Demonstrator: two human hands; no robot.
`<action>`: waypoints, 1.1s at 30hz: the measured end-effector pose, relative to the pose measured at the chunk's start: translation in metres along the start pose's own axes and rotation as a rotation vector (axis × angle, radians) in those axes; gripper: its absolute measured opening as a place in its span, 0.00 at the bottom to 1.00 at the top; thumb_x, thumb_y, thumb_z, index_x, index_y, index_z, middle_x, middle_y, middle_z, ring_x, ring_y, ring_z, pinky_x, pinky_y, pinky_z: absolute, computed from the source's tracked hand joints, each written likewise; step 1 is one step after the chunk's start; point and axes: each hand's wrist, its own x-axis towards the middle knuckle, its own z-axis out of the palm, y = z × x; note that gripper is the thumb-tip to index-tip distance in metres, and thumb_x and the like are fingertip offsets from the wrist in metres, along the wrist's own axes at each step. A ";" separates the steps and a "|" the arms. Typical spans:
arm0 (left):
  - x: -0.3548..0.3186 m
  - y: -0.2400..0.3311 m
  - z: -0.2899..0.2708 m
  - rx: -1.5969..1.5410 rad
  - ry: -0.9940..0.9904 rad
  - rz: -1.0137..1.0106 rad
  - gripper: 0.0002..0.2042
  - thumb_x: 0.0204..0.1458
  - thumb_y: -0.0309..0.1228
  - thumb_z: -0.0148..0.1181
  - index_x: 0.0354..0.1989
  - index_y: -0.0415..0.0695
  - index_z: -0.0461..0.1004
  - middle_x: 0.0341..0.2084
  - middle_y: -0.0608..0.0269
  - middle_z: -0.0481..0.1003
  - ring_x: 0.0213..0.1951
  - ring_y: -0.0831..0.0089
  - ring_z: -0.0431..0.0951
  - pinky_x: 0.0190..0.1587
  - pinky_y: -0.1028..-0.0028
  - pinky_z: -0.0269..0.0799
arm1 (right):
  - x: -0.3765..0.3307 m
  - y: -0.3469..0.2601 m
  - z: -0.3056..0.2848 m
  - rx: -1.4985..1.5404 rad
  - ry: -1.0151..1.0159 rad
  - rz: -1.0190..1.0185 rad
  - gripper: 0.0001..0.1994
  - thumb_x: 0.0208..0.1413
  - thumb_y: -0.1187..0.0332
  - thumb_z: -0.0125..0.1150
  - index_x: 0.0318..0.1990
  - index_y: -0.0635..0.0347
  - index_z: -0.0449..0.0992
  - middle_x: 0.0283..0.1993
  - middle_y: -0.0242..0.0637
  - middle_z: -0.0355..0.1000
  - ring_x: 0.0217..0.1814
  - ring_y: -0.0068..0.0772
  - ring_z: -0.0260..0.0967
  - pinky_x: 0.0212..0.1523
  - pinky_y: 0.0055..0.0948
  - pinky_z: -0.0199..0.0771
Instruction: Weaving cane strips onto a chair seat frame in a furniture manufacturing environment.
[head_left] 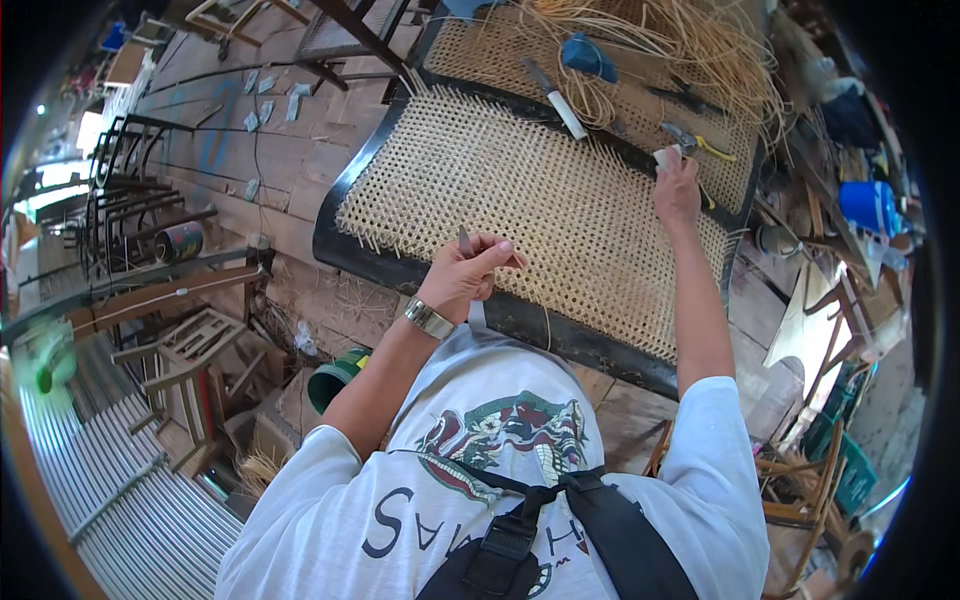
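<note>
A woven cane panel (520, 200) in a dark frame spreads in front of me, its cane ends sticking out along the edges. Over its near edge, my left hand (465, 270) is closed, thumb and fingers pinched together. A pointed grey sliver (463, 238) juts above that fist; its kind is unclear. My right hand (678, 195) reaches to the panel's far right edge, fingers closed around a small white piece (668, 157). Just beyond it lie pliers with yellow handles (712, 149). A white-handled knife (566, 115) rests across the far frame edge.
Behind lies a second cane panel (640, 115) bearing loose cane strands (690, 40) and a blue bundle (588, 57). Dark chair frames (140, 190) stand at left, a wooden chair (195, 345) lower left. A green container (335, 378) sits by my left elbow, a blue bucket (868, 205) far right.
</note>
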 end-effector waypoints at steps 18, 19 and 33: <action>-0.050 -0.025 0.161 0.084 -0.534 0.055 0.04 0.55 0.24 0.65 0.33 0.42 0.74 0.28 0.63 0.80 0.15 0.87 0.63 0.18 0.83 0.56 | -0.288 -0.115 -0.183 2.001 -0.405 0.575 0.18 0.65 0.65 0.57 0.59 0.60 0.66 0.45 0.38 0.74 0.43 0.25 0.74 0.46 0.25 0.75; -0.063 -0.030 0.166 0.112 -0.661 0.052 0.04 0.55 0.24 0.64 0.33 0.42 0.74 0.28 0.63 0.80 0.16 0.86 0.63 0.19 0.84 0.57 | -0.293 -0.109 -0.186 1.922 -0.314 0.642 0.18 0.65 0.65 0.58 0.58 0.60 0.66 0.44 0.36 0.74 0.43 0.23 0.73 0.45 0.23 0.74; -0.077 -0.123 0.136 0.314 -0.270 0.132 0.05 0.53 0.28 0.68 0.33 0.45 0.76 0.23 0.72 0.74 0.23 0.85 0.68 0.24 0.82 0.61 | -0.324 -0.136 -0.178 1.825 0.283 0.784 0.12 0.70 0.57 0.47 0.46 0.56 0.71 0.32 0.30 0.70 0.28 0.19 0.63 0.27 0.21 0.60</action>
